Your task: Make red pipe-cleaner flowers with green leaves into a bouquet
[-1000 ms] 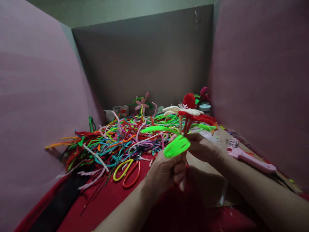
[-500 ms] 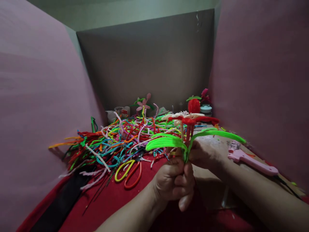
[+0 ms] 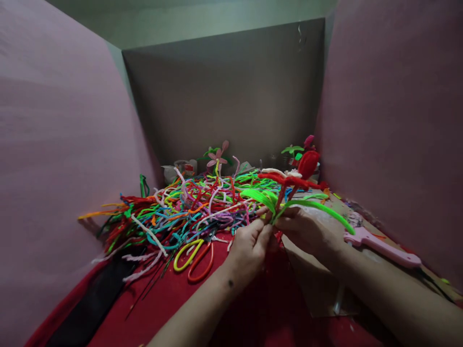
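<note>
A pipe-cleaner flower (image 3: 285,182) with red and white petals and a red bud leans to the right in front of me. Bright green leaves (image 3: 258,195) spread from its stem, the right one arching down toward my forearm. Closed around the stem base is my left hand (image 3: 251,246), its thumb on top. My right hand (image 3: 307,229) pinches the same spot from the other side, its fingertips partly behind the leaves. The lower end of the stem is mostly hidden by the fingers.
A heap of coloured pipe cleaners (image 3: 195,207) covers the left and middle. Scissors (image 3: 200,260) with yellow and red handles lie before it. A pink glue gun (image 3: 383,248) rests at right. A pink flower (image 3: 217,158) stands behind. Pink panels (image 3: 390,120) flank the space.
The flower has tilted and turned, so its red bud now shows and the left leaf looks shorter. My left hand has rolled over, with its back now upward, and moved slightly up.
</note>
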`<state>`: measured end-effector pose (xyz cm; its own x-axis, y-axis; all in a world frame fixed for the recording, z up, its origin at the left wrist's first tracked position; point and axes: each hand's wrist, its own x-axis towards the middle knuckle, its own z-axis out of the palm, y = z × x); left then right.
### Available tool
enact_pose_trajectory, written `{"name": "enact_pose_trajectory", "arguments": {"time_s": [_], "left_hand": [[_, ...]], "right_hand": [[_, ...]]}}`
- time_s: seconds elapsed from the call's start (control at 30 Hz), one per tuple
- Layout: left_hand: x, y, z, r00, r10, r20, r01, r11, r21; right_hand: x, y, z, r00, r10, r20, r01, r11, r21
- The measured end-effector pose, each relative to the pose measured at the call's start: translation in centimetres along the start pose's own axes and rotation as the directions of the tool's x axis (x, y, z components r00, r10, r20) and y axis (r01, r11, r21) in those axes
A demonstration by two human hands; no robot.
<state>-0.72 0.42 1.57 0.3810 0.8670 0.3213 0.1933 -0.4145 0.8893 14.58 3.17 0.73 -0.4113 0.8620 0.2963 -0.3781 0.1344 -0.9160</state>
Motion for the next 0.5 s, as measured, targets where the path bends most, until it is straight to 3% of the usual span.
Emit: {"name": "enact_pose_trajectory", "arguments": {"time_s": [0.03,0.1,0.17,0.23,0.33,0.5], "left_hand": [[-0.1,-0.1,0.1,0.993,0.073,-0.088,-0.056,0.980,0.189],[-0.2,-0.7,0.3,0.972,0.181,-0.147,-0.099,0.892,0.440],[-0.2,-1.5,0.5,0.972,0.186,-0.147,-0.085,0.852,0.516],[0.0,-2.1,0.6,0.978,0.141,-0.155,-0.056,0.889,0.455],[0.3,-2.3,0.6,0.988,0.045,-0.147,-0.011,0.974,0.225],[0.6,-1.4,0.4,0.995,-0.091,-0.050,0.082,0.984,-0.157]], "right_hand": [[0.1,0.1,0.0,0.999,-0.020,-0.032,0.018,0.998,-0.052],[0.2,0.1,0.2,0.996,-0.053,-0.075,0.042,0.988,-0.146],[0.2,0.2,0.8,0.991,-0.082,-0.107,0.059,0.977,-0.205],[0.1,0.2,1.4,0.978,-0.133,-0.159,0.096,0.970,-0.222],[-0.2,0.3,2.1,0.968,-0.132,-0.211,0.081,0.969,-0.235],[-0.3,0.4,1.7,0.997,-0.032,-0.076,0.020,0.988,-0.151]]}}
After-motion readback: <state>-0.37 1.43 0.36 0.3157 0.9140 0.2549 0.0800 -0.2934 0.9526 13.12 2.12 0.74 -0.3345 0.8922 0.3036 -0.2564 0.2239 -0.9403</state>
